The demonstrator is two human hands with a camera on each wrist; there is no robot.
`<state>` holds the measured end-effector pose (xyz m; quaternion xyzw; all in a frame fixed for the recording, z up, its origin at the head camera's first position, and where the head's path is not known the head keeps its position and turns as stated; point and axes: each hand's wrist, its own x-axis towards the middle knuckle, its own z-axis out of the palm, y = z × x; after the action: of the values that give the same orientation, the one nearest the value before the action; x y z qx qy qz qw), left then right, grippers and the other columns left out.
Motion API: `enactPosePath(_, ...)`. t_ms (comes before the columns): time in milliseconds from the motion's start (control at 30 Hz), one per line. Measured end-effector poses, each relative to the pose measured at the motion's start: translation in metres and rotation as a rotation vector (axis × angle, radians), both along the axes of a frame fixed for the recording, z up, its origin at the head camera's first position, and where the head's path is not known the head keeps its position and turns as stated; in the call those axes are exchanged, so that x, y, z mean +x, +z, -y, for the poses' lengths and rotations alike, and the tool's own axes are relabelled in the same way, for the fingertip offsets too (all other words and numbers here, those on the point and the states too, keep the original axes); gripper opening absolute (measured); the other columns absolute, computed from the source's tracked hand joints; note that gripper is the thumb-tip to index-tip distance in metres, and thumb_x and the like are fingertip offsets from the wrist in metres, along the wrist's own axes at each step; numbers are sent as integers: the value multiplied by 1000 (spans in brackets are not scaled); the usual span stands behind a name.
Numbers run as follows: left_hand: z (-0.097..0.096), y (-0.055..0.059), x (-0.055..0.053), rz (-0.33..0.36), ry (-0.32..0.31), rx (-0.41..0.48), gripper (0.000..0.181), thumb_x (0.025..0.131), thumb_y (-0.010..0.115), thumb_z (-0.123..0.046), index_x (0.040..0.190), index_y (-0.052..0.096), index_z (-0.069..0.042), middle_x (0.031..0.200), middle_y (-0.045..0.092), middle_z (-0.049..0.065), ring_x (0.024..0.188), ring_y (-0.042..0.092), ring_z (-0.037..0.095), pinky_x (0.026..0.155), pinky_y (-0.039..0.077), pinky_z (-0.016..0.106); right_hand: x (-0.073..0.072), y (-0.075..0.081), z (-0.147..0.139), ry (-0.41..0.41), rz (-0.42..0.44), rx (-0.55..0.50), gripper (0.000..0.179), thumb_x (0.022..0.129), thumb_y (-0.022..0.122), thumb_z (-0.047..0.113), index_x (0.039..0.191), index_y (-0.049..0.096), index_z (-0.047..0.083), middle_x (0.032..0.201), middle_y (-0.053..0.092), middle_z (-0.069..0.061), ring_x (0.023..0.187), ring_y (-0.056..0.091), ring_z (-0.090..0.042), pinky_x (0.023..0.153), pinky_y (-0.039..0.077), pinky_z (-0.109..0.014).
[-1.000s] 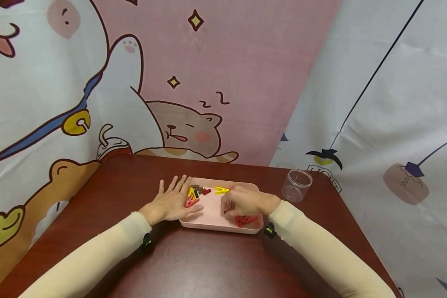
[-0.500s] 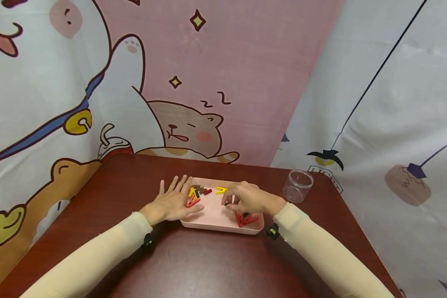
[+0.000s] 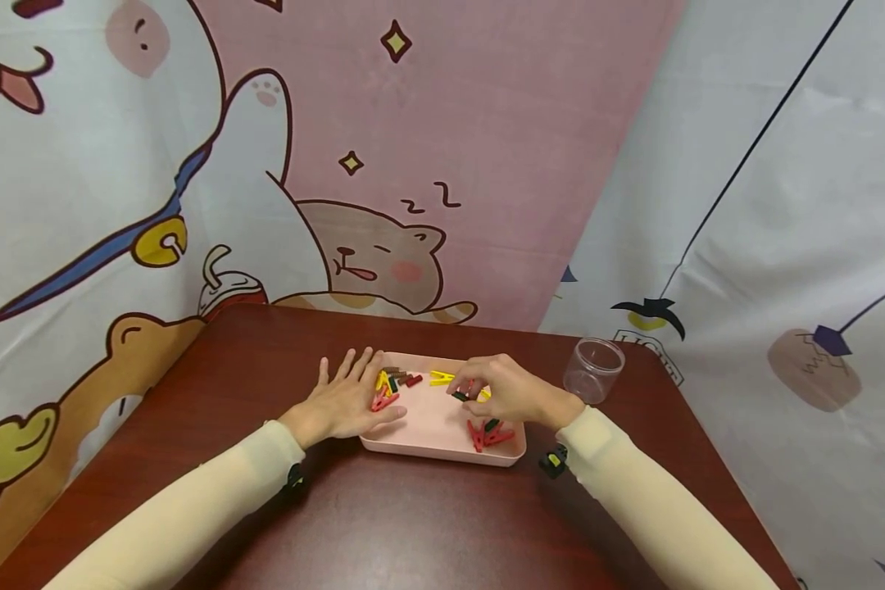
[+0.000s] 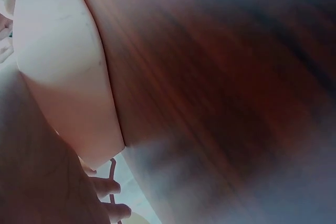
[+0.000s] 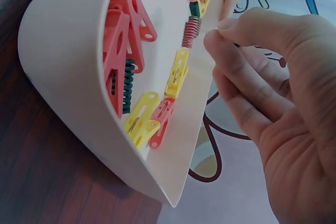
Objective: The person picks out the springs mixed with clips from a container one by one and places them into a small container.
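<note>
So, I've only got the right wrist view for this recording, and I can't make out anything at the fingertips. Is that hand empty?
Observer: No. In the head view the right hand pinches a small dark green piece, too small to identify for sure.
Operator: And how does the left hand lie?
Observer: At the left end of the tray, with its fingers spread.
Operator: Is there anything on the table outside the tray?
Observer: Yes, a clear container stands to the right of it, apart from the tray.
</note>
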<state>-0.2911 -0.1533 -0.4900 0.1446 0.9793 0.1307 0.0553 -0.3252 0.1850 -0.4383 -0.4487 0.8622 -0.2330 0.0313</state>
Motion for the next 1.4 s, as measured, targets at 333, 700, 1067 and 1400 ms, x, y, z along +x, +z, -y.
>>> enactPosePath(333, -1, 1, -2, 9, -12, 7, 121, 104, 56, -87, 189, 11, -13, 198, 12, 19, 184, 9, 52, 139, 0, 89, 3, 4, -17, -12, -43, -63, 38, 94, 94, 3, 130, 86, 15, 114, 84, 3, 96, 82, -9, 91, 73, -52)
enactPosePath(700, 5, 5, -3, 16, -18, 5, 120, 105, 56, -87, 190, 8, -17, 198, 11, 17, 183, 7, 53, 137, 0, 90, 1, 8, -45, -65, -144, -123, 35, 91, 102, 12, 122, 86, 13, 100, 85, 3, 85, 81, -13, 74, 69, -37)
enactPosePath(1067, 5, 4, -2, 35, -9, 6, 121, 104, 56, -88, 190, 5, -20, 198, 9, 17, 183, 7, 53, 138, -3, 89, 5, 13, -68, -237, -215, -106, 36, 89, 105, 20, 120, 86, 16, 104, 82, -4, 92, 74, -15, 83, 64, -32)
enactPosePath(1400, 4, 5, 0, 37, -8, 0, 121, 104, 56, -88, 190, 6, -19, 198, 11, 19, 183, 8, 53, 138, -2, 89, 0, 16, -88, -371, -254, -106, 33, 93, 102, 26, 122, 89, 18, 109, 80, 4, 98, 75, -14, 84, 63, -39)
